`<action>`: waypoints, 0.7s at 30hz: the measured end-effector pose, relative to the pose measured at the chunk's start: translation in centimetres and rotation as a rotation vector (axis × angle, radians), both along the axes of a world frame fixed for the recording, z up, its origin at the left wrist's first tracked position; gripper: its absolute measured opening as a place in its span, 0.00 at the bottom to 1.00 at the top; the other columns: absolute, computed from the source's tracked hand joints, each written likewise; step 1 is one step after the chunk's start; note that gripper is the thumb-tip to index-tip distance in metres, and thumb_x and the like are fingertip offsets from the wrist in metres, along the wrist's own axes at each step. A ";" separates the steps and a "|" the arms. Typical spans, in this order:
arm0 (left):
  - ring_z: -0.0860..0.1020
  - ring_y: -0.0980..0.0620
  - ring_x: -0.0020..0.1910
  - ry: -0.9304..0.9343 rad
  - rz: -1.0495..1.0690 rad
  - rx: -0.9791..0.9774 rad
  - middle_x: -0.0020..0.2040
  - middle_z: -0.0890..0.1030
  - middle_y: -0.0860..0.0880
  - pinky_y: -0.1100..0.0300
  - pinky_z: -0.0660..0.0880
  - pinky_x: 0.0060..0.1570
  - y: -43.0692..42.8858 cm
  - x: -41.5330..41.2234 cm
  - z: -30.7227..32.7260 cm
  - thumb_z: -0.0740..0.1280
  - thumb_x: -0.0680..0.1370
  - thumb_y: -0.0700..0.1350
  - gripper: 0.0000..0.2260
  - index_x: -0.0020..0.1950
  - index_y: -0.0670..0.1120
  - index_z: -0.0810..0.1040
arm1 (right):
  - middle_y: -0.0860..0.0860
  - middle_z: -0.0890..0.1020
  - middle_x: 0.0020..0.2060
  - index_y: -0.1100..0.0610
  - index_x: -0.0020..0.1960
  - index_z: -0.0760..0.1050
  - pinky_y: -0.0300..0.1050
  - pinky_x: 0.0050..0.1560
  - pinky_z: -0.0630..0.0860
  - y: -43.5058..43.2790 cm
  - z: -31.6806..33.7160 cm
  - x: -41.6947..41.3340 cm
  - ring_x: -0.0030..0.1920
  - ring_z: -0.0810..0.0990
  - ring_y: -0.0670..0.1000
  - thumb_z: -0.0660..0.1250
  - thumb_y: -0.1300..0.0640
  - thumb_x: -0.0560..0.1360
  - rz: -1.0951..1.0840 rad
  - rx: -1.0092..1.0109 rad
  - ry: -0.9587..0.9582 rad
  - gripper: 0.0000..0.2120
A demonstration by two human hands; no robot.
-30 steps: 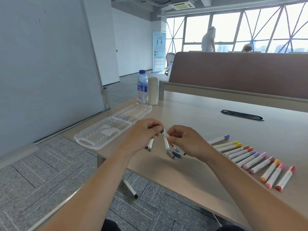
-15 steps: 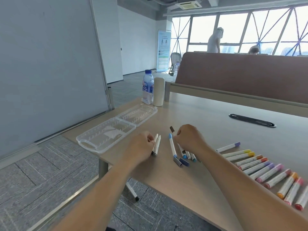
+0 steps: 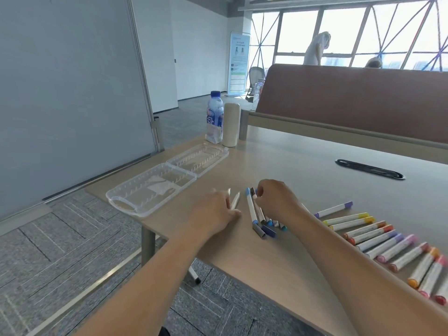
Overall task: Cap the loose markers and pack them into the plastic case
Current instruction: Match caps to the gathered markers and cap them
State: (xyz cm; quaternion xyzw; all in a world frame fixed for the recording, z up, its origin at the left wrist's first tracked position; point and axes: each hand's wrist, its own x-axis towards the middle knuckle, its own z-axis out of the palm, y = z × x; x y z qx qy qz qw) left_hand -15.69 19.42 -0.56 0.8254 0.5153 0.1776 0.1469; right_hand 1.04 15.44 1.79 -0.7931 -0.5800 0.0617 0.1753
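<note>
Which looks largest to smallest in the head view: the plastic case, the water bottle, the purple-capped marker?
1. plastic case
2. water bottle
3. purple-capped marker
The bottle stands farther away, so it may truly be bigger.

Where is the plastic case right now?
In the head view, the plastic case lies open on the table's left corner, just left of the left hand, with the water bottle beyond its far end.
</note>
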 end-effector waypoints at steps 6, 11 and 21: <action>0.75 0.47 0.39 0.008 0.026 0.046 0.51 0.75 0.45 0.57 0.70 0.41 -0.4 0.4 0.0 0.66 0.77 0.52 0.13 0.42 0.43 0.78 | 0.52 0.81 0.41 0.56 0.46 0.77 0.42 0.34 0.68 -2.0 0.8 0.5 0.43 0.79 0.54 0.61 0.57 0.77 -0.022 0.068 0.027 0.07; 0.75 0.49 0.36 -0.162 0.072 0.037 0.45 0.77 0.46 0.57 0.67 0.36 -0.8 -0.3 -0.5 0.64 0.78 0.50 0.13 0.35 0.46 0.74 | 0.52 0.81 0.40 0.56 0.44 0.78 0.46 0.39 0.73 -3.5 0.9 0.6 0.43 0.79 0.54 0.63 0.55 0.77 0.008 0.066 0.054 0.08; 0.73 0.54 0.29 -0.867 -0.007 -0.372 0.33 0.83 0.52 0.66 0.69 0.29 -3.2 -2.7 0.7 0.68 0.80 0.46 0.09 0.46 0.40 0.81 | 0.46 0.80 0.34 0.52 0.40 0.81 0.42 0.38 0.70 -7.1 0.7 -0.3 0.39 0.76 0.47 0.73 0.43 0.68 0.203 -0.084 -0.001 0.13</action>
